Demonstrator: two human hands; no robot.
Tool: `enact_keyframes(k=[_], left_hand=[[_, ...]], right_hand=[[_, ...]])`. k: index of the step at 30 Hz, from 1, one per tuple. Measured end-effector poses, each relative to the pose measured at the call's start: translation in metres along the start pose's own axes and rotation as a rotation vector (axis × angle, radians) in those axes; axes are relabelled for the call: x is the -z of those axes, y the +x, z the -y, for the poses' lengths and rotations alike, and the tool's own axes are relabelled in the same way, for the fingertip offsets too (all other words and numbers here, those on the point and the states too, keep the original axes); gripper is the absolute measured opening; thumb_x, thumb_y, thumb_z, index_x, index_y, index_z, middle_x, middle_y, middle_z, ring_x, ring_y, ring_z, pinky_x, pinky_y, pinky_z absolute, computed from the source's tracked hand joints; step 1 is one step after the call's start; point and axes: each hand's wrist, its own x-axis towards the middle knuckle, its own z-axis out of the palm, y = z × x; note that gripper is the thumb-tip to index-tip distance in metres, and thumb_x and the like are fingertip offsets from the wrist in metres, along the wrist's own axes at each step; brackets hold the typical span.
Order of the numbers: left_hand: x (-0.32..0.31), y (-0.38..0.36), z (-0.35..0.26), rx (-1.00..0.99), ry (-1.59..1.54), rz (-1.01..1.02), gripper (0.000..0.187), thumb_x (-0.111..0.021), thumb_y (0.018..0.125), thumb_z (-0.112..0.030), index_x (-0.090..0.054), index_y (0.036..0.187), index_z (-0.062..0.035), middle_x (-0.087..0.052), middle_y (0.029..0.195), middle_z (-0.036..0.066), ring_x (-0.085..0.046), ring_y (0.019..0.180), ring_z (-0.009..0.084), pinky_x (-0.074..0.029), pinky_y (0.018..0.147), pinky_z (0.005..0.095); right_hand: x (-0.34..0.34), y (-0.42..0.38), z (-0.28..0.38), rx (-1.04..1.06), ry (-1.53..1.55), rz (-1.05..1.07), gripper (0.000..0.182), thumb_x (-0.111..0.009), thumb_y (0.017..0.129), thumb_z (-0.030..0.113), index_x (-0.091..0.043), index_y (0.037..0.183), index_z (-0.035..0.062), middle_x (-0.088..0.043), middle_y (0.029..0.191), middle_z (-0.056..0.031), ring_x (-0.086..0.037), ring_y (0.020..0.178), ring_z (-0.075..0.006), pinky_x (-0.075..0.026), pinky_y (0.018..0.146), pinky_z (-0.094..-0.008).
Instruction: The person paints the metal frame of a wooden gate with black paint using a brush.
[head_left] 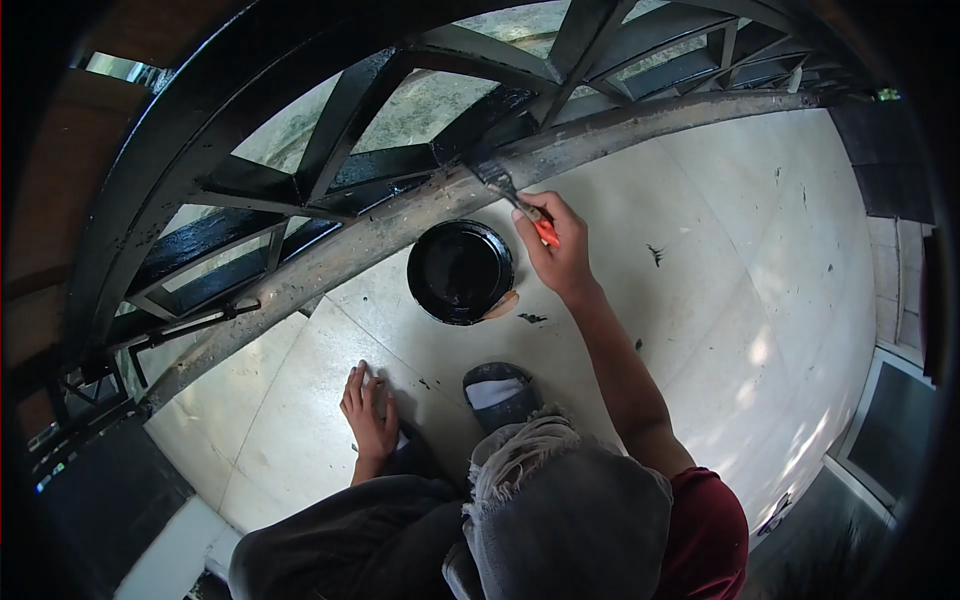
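Note:
My right hand (560, 248) is closed around a paintbrush (547, 233) with a red handle. The dark bristles reach the lower rail (400, 217) of a black metal gate (345, 120); whether they touch it is hard to make out. That rail looks grey and worn, while the bars above it are glossy black. Just left of the brush, a round black tub (411, 275) of dark paint stands on the tiles. My left hand (370, 420) holds nothing, its fingers stretched and slightly apart near my left knee.
Pale floor tiles (700, 300) carry scattered dark paint spots. A brownish scrap (502, 306) lies against the tub's lower right side. My foot in a dark slipper (500, 392) rests just below the tub. A framed panel (890, 430) stands at the far right.

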Motion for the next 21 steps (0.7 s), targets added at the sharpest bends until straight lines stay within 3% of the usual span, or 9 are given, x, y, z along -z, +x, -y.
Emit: enact_keyframes(k=[3,5,6,7,9,10,15,17,21], left_hand=[[-0.001,0.000,-0.001,0.002,-0.018,0.007,0.038,-0.064,0.089,-0.013,-0.058,0.125,-0.0058,-0.040,0.157,0.019,-0.034,0.147,0.0395,-0.024,0.117,0.0525],[0.001,0.000,-0.001,0.001,-0.013,0.006,0.038,-0.064,0.089,-0.013,-0.058,0.125,-0.0058,-0.040,0.157,0.019,-0.033,0.147,0.0394,-0.024,0.117,0.0525],[0.001,0.001,-0.001,-0.001,-0.009,0.006,0.038,-0.064,0.089,-0.013,-0.058,0.125,-0.0058,-0.040,0.157,0.019,-0.033,0.147,0.0394,-0.024,0.117,0.0525],[0.001,0.000,0.000,-0.001,-0.005,0.007,0.038,-0.064,0.088,-0.013,-0.058,0.125,-0.0057,-0.040,0.157,0.019,-0.034,0.147,0.0395,-0.024,0.117,0.0526],[0.001,0.003,0.001,0.002,0.000,0.001,0.038,-0.065,0.088,-0.012,-0.058,0.125,-0.0057,-0.040,0.157,0.019,-0.034,0.147,0.0395,-0.025,0.117,0.0528],[0.003,0.003,0.000,-0.005,0.002,0.000,0.038,-0.064,0.088,-0.012,-0.058,0.124,-0.0057,-0.040,0.157,0.019,-0.034,0.146,0.0395,-0.025,0.116,0.0528],[-0.004,0.000,0.002,-0.003,-0.001,0.007,0.037,-0.064,0.089,-0.012,-0.058,0.124,-0.0058,-0.040,0.157,0.019,-0.034,0.146,0.0396,-0.025,0.116,0.0526],[-0.002,0.000,0.002,-0.008,-0.005,-0.007,0.037,-0.064,0.089,-0.013,-0.058,0.124,-0.0059,-0.040,0.157,0.018,-0.034,0.146,0.0395,-0.025,0.116,0.0525],[0.000,0.000,0.000,0.008,0.011,0.003,0.037,-0.064,0.089,-0.013,-0.058,0.124,-0.0059,-0.041,0.157,0.018,-0.034,0.146,0.0395,-0.025,0.116,0.0524]], right_hand=[[-0.008,0.009,-0.008,-0.056,0.010,-0.084,0.022,-0.070,0.091,0.004,-0.061,0.110,-0.0030,-0.070,0.102,-0.0184,-0.071,0.087,-0.0282,-0.054,0.077,-0.0343],[-0.017,0.007,-0.011,0.141,-0.039,0.043,0.022,-0.070,0.092,0.005,-0.061,0.111,-0.0030,-0.070,0.100,-0.0181,-0.070,0.084,-0.0246,-0.053,0.076,-0.0320],[-0.013,0.004,-0.012,0.146,0.007,0.049,0.020,-0.070,0.092,0.005,-0.062,0.109,-0.0032,-0.070,0.094,-0.0153,-0.068,0.081,-0.0182,-0.052,0.074,-0.0293],[-0.005,0.001,-0.008,0.146,0.012,0.047,0.020,-0.070,0.092,0.005,-0.062,0.109,-0.0032,-0.070,0.094,-0.0153,-0.068,0.081,-0.0182,-0.052,0.074,-0.0293],[0.013,-0.002,0.001,-0.091,0.105,0.087,0.018,-0.071,0.092,0.005,-0.062,0.106,-0.0034,-0.070,0.088,-0.0121,-0.065,0.078,-0.0134,-0.051,0.072,-0.0271],[0.014,-0.001,0.001,-0.109,0.084,0.030,0.016,-0.070,0.092,0.005,-0.062,0.103,-0.0034,-0.069,0.086,-0.0104,-0.062,0.077,-0.0094,-0.049,0.070,-0.0254],[0.001,-0.005,0.007,-0.072,0.048,-0.006,0.014,-0.070,0.093,0.006,-0.063,0.101,-0.0027,-0.064,0.079,-0.0082,-0.058,0.071,-0.0101,-0.048,0.067,-0.0262],[-0.007,-0.018,0.010,-0.038,0.122,0.162,0.015,-0.070,0.093,0.006,-0.062,0.101,-0.0027,-0.062,0.076,-0.0069,-0.057,0.071,-0.0097,-0.048,0.067,-0.0268],[-0.013,-0.013,0.006,-0.224,0.326,0.097,0.014,-0.069,0.094,0.005,-0.064,0.104,-0.0034,-0.065,0.078,-0.0041,-0.058,0.072,-0.0052,-0.047,0.066,-0.0232]])
